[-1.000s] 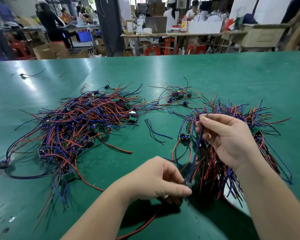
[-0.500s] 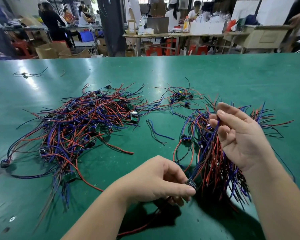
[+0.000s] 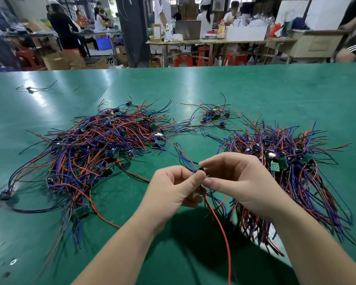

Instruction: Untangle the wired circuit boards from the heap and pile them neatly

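Note:
A tangled heap (image 3: 95,145) of small green circuit boards with red, blue and black wires lies on the left of the green table (image 3: 255,89). A second pile of wired boards (image 3: 292,165) lies on the right, its wires running toward me. Between them, above the table, my left hand (image 3: 173,190) and my right hand (image 3: 238,179) meet and both pinch one small wired board (image 3: 199,171). Its red wire (image 3: 220,223) hangs down toward me, and blue wires trail back toward the heap. The board itself is mostly hidden by my fingertips.
A small cluster of wired boards (image 3: 214,116) sits behind the two piles. One stray wired part (image 3: 31,89) lies far left near the table's back edge. Beyond the table, people work at benches with boxes and red stools.
My right hand let go of the wires it held up over the right pile and came left to meet my left hand. My left hand rose with the board it pinches.

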{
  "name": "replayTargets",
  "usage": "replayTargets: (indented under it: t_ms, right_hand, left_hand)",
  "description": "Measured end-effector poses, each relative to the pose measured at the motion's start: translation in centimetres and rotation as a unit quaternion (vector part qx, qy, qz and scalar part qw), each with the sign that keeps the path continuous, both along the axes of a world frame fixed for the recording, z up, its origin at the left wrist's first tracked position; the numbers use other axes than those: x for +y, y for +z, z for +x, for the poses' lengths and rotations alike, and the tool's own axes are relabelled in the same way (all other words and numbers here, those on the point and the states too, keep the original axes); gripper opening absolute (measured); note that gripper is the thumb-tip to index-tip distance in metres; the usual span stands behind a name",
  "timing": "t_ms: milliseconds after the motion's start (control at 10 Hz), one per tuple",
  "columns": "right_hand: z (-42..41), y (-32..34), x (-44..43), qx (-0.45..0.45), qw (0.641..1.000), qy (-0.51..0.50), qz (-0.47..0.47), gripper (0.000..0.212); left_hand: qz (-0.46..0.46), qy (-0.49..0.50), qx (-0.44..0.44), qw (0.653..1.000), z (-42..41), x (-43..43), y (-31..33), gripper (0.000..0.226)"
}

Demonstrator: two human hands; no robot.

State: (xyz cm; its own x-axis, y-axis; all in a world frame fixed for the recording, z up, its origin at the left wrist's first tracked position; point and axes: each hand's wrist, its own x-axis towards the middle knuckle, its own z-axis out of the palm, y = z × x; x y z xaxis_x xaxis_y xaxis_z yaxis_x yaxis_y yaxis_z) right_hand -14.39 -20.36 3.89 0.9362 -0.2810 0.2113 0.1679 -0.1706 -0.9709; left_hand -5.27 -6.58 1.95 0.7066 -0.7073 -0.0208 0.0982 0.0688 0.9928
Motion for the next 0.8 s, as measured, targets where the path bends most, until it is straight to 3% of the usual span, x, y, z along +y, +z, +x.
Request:
replayTargets:
  t_ms: [200,300,400,500,600,700,800]
  right_hand:
    - [0.0,0.0,-0.4,-0.056,0.994,-0.064,-0.072,0.024]
    - [-0.5,0.8,-1.9,-0.122,0.975,-0.165,-0.081,0.029]
    - [-1.2,1.3,-4.3,-0.166,0.928,-0.327,-0.063,0.025]
    - [-1.6,1.2,-6.5,-0.074,0.889,-0.442,-0.093,0.023]
    - [-1.9,0.6,-7.3,0.059,0.870,-0.461,-0.166,0.037]
    - [-1.8,1.0,-6.2,0.013,0.858,-0.473,-0.199,0.034]
    - [-1.3,1.1,-4.1,-0.085,0.871,-0.428,-0.226,0.026]
  left_hand:
    - [0.011,0.003,-0.010,1.000,0.1,-0.1,-0.1,0.039]
    - [0.019,0.042,-0.001,0.999,0.5,-0.1,0.1,0.042]
    - [0.028,0.091,0.004,0.995,1.1,0.0,0.4,0.042]
    - [0.033,0.129,-0.013,0.991,1.6,0.2,0.3,0.042]
    - [0.031,0.140,-0.028,0.989,1.7,0.4,0.2,0.042]
    - [0.030,0.149,-0.056,0.987,2.0,0.3,-0.1,0.040]
    - [0.044,0.193,-0.093,0.976,2.7,0.7,-0.2,0.033]
